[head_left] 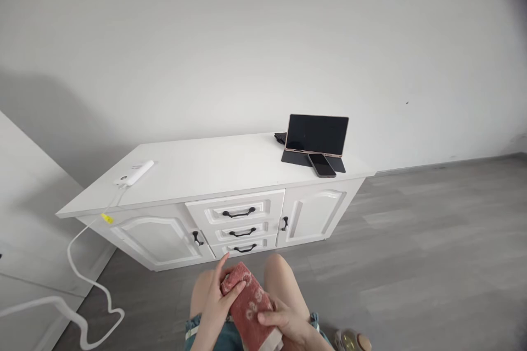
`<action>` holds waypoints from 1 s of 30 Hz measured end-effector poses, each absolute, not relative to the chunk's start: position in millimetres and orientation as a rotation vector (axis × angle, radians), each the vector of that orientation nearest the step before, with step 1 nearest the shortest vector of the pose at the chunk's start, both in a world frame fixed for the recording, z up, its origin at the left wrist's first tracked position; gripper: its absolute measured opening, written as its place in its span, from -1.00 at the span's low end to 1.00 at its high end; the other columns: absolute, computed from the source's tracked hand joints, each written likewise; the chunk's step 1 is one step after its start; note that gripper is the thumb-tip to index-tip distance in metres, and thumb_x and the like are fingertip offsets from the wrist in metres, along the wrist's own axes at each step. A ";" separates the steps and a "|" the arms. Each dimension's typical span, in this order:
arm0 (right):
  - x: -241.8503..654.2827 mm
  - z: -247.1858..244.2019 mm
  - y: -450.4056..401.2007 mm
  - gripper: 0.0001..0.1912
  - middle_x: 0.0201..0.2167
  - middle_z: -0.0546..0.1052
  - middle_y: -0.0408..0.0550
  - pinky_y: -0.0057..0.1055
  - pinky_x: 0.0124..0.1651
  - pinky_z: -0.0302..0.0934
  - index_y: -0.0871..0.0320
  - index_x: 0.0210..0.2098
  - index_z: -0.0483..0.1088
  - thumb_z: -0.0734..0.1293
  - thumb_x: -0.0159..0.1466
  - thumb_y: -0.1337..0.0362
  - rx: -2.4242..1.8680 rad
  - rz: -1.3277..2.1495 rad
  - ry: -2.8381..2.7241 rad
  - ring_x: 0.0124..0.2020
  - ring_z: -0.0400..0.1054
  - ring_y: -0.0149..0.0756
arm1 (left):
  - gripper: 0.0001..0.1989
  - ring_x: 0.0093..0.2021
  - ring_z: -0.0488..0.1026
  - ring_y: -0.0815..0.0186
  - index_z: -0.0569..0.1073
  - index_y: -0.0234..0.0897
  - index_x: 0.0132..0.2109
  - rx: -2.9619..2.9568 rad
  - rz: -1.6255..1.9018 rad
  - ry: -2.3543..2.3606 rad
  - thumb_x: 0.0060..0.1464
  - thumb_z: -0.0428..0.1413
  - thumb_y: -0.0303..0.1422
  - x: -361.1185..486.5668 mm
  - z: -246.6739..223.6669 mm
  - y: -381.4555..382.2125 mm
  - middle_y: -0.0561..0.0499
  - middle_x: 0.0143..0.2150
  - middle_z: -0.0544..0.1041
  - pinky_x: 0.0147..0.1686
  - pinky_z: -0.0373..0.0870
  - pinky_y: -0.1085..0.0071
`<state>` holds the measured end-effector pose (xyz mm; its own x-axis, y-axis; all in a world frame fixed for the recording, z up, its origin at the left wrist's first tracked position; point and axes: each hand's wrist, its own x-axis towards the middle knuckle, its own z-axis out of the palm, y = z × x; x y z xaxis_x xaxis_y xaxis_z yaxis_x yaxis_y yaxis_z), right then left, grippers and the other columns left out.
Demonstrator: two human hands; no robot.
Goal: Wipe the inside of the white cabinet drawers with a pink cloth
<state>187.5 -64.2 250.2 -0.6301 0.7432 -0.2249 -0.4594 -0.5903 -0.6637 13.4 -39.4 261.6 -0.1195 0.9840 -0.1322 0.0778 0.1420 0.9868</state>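
Observation:
A folded red towel [251, 304] with pale flower-like marks and a whitish edge lies over my lap, between my two hands. My left hand [224, 293] grips its upper left part, the thumb across the top and the index finger stretched out. My right hand [284, 318] holds the lower right side, thumb on the face of the cloth and the other fingers hidden behind it. Bare knees and teal shorts [228, 337] show beneath the towel.
Ahead stands a white cabinet [214, 167] with black handles. On it are a tablet [317, 134] on a dark stand, a phone [321, 165], a black folded item [280, 137] and a white power bank [135, 173] with a cable [93, 279]. A glass jar [348, 340] stands at lower right.

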 end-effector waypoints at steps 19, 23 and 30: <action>249.4 255.7 -88.8 -0.45 -0.29 0.59 -0.02 -0.38 -0.22 0.28 0.18 -0.12 0.47 0.54 -0.14 0.31 -1.083 1.947 -0.413 -0.33 0.48 -0.24 | -0.38 -0.26 0.54 0.17 0.39 -0.10 0.08 1.014 0.773 1.201 -0.11 0.23 0.02 2.0 256.4 -37.7 -0.04 -0.14 0.55 -0.17 0.39 0.27; 263.8 245.5 -100.0 -0.41 -0.23 0.59 0.03 -0.33 -0.15 0.29 0.16 -0.11 0.48 0.55 -0.16 0.24 -1.089 1.877 -0.362 -0.20 0.48 -0.12 | -0.36 -0.34 0.51 0.21 0.36 -0.12 0.06 0.995 0.793 1.241 -0.12 0.21 0.08 -18.7 213.2 -74.0 -0.04 -0.21 0.52 -0.27 0.36 0.28; 254.7 226.9 -79.3 -0.46 -0.31 0.59 -0.01 -0.35 -0.18 0.28 0.20 -0.14 0.47 0.54 -0.15 0.33 -0.972 1.994 -0.458 -0.29 0.47 -0.19 | -0.34 -0.36 0.50 0.15 0.40 -0.21 0.00 0.973 0.799 1.224 -0.20 0.26 0.07 -14.0 180.1 -87.2 -0.10 -0.26 0.51 -0.22 0.38 0.18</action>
<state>254.7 -79.3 226.9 -0.3379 0.8190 -0.4637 -0.5343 -0.5725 -0.6219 -14.0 -87.2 180.1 0.1796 0.9044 -0.3871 0.0101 0.3918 0.9200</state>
